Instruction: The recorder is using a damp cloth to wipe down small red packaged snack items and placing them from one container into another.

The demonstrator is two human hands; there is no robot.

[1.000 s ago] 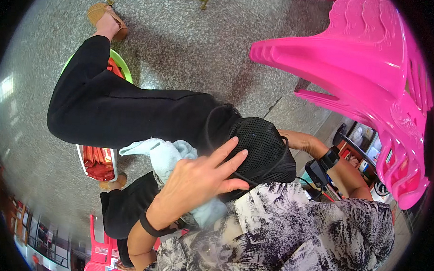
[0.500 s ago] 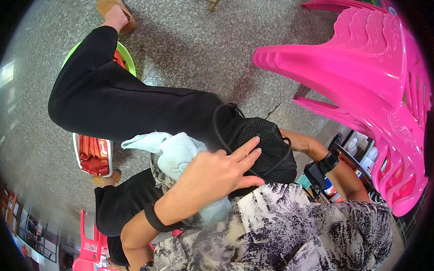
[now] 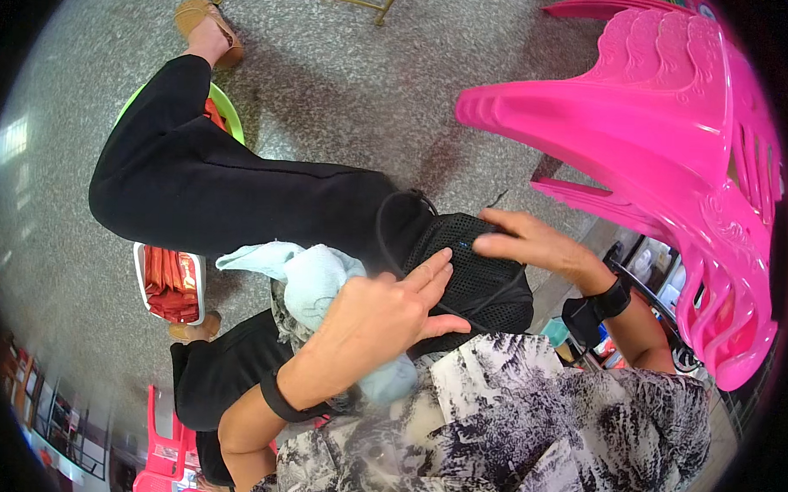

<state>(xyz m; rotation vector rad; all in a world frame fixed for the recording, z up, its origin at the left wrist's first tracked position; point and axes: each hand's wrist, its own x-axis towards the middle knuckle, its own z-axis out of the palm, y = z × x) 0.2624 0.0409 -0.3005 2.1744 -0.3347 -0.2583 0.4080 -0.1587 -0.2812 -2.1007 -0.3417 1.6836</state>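
A black mesh drawstring bag (image 3: 488, 288) rests on my lap against my patterned top, its dark cord looping out to the left. My left hand (image 3: 379, 310) lies over the bag's left side with its fingers stretched out on the mesh. Above the bag's upper right part is my right hand (image 3: 533, 242), its fingers extended and apart, with the fingertips by the mesh. A small bluish spot shows through or on the mesh; I cannot tell what it is. Pale blue cloth (image 3: 310, 282) is bunched on my thigh next to my left wrist, partly covered by it.
Pink plastic chairs (image 3: 624, 115) stand at the right. On the speckled floor (image 3: 330, 79) are a white basket (image 3: 203, 291) of red packets and a green-rimmed tub (image 3: 232, 119), partly hidden by my leg. Another pink chair (image 3: 165, 455) is at the lower left.
My right hand has come from behind the bag's right side to over its top, and its fingers now show. My left hand has shifted slightly left, fingers still on the mesh.
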